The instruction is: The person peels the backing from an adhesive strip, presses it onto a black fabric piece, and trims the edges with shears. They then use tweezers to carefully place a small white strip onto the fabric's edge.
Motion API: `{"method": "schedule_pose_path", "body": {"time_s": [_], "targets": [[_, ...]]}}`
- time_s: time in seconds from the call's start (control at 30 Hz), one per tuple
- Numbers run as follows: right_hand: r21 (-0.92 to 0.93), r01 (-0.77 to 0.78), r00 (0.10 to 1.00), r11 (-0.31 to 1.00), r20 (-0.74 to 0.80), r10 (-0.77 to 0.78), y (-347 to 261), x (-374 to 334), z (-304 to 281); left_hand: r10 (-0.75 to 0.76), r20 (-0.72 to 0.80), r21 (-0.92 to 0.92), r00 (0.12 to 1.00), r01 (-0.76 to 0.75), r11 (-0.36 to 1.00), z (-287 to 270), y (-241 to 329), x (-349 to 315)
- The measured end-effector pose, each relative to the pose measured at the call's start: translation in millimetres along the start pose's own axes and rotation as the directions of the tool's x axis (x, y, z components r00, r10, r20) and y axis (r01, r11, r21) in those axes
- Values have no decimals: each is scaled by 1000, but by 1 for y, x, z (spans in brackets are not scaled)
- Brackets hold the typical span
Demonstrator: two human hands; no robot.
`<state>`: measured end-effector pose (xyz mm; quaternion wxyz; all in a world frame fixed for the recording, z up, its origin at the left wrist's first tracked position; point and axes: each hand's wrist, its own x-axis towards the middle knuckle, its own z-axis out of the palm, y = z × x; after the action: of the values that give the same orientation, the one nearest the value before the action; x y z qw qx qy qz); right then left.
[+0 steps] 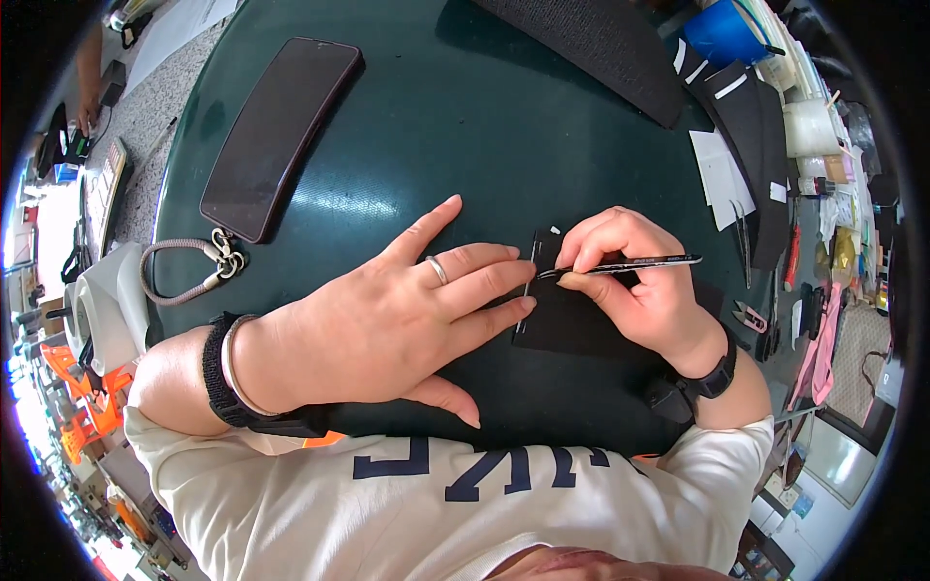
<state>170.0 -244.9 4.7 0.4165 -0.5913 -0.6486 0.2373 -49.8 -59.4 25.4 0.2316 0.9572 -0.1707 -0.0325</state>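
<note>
Two hands work on one small dark piece near the middle of the head view. The left hand (387, 320) lies flat and released, its fingers (484, 281) spread and pressing on the left edge of a black fabric piece (572, 324) that rests on the table (465, 126). The right hand (630, 281) is clenched around a thin black pen-like tool (630, 263), held near its front between thumb and first fingers; the tip touches a narrow pale strip (529, 286) along the left edge of the fabric.

I judge the fabric piece to be light, thin and soft, so it probably slides or wrinkles easily on the smooth top; holding it flat with open fingers near the worked edge seems the safe way. The tool looks stiff and light, and its fine point asks for a close grip near the tip.

The table is round, dark green and glossy, with a light reflection. On its far left side lies a dark phone (276, 136) with a grey wrist strap (184, 271). At the far edge lies a large black textured sheet (601, 48). To the right, more black pieces (746, 126), white paper (717, 174), small snips (751, 317) and a blue container (722, 34) crowd the side. On the left are a white machine (102, 310) and orange parts (82, 397), and another person's arm (89, 77) shows at the upper left.
</note>
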Motion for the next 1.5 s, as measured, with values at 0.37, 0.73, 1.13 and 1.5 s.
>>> {"method": "schedule_pose_path", "body": {"time_s": [0.37,0.73,1.13,1.5], "targets": [[129,-74,997,989,-28,78,2,-3,1,11,-12,13,1000,-11,1000,2,-1,-1],[108,-142,990,984,36,138,-2,-2,-6,13,3,47,1000,-13,999,1,-2,-1],[145,-184,983,972,10,185,-3,-4,-2,13,11,36,1000,-13,999,0,-2,-1],[154,-171,984,973,-29,178,-2,-3,1,37,36,63,999,-39,997,-1,-1,0]]}}
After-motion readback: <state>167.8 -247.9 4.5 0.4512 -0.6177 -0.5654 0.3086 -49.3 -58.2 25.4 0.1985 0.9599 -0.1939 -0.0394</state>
